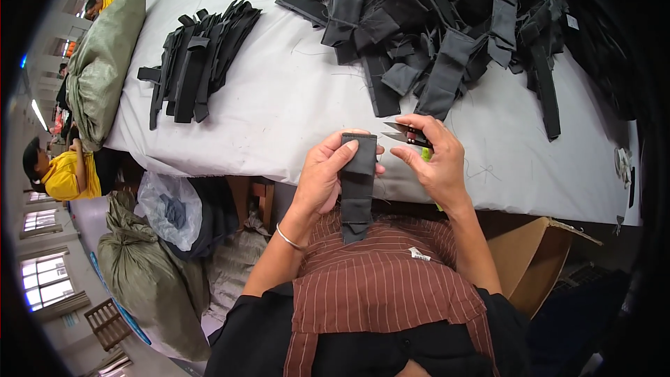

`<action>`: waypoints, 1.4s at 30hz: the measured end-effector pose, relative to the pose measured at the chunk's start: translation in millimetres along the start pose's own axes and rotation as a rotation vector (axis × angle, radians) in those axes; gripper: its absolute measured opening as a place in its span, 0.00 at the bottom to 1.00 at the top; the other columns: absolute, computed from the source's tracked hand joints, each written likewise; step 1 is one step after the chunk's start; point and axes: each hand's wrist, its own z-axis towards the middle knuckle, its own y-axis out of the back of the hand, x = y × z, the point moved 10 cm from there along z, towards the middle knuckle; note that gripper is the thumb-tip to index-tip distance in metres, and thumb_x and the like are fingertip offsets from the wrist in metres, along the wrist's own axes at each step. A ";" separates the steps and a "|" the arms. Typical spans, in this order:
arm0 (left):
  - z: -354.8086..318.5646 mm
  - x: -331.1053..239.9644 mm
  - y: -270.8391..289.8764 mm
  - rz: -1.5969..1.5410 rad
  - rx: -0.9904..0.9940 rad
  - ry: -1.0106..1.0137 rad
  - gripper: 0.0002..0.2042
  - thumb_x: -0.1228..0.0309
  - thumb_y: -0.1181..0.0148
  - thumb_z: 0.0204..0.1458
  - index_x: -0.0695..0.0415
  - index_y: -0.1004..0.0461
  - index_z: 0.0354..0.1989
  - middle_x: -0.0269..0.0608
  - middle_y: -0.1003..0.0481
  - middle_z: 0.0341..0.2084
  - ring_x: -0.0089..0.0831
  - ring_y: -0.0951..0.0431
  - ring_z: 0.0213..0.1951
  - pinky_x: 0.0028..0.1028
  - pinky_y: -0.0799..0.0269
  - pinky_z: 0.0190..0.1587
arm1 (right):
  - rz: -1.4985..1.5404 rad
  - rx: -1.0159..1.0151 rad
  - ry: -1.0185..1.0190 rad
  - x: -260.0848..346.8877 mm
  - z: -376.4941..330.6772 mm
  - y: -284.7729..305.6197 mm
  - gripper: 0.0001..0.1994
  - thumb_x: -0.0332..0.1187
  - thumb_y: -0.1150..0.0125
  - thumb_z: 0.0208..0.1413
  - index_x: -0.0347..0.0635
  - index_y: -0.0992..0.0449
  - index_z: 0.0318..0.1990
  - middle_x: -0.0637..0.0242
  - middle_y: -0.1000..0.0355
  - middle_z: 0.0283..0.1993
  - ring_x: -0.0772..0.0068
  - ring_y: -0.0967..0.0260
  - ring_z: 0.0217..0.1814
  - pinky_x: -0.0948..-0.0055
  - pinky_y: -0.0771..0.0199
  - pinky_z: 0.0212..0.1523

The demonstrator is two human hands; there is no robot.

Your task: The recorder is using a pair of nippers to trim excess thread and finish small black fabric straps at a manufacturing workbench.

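Observation:
Between the thumb and fingers of my left hand [326,171] is a black fabric strip [357,195], its upper end pinched and the rest hanging down over my apron. My right hand [436,157] grips a pair of thread snips [410,135], whose blades stand apart and point left toward the strip's top edge without touching it. Something bright yellow-green shows by the right palm. Beyond my hands, a large tangled heap of black fabric strips [440,28] with loose threads covers the far right of the table. A neater row of similar strips [199,63] lies at the far left.
The table [272,119] has a white cloth cover with thread scraps on it. A stuffed green sack [108,63] leans at its left edge; another sack [150,286] stands below, near a clear plastic bag [171,209]. A cardboard box [530,258] is at my right. A person in yellow [66,174] sits left.

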 end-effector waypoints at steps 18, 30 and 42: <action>8.1 -0.6 -4.8 0.075 -0.029 -0.056 0.11 0.77 0.52 0.59 0.65 0.29 0.49 0.44 0.23 0.36 0.30 0.20 0.31 0.25 0.21 0.33 | -0.051 0.074 0.044 0.4 12.0 -24.7 0.08 0.22 0.46 0.39 0.43 0.27 0.29 0.66 0.29 0.25 0.62 0.29 0.26 0.68 0.33 0.25; 16.1 4.6 8.4 0.017 -0.044 -0.092 0.06 0.73 0.47 0.59 0.64 0.29 0.39 0.44 0.23 0.31 0.30 0.20 0.29 0.25 0.21 0.30 | -0.072 -0.023 0.007 8.1 13.6 -18.2 0.07 0.30 0.36 0.44 0.45 0.25 0.33 0.71 0.29 0.27 0.68 0.30 0.30 0.70 0.34 0.33; 17.1 8.0 14.4 -0.086 -0.097 -0.046 0.08 0.71 0.45 0.59 0.61 0.30 0.42 0.44 0.24 0.33 0.32 0.20 0.33 0.30 0.19 0.32 | -0.355 0.011 0.238 16.8 -1.2 -20.3 0.07 0.32 0.34 0.43 0.49 0.22 0.32 0.75 0.30 0.27 0.70 0.37 0.28 0.70 0.43 0.30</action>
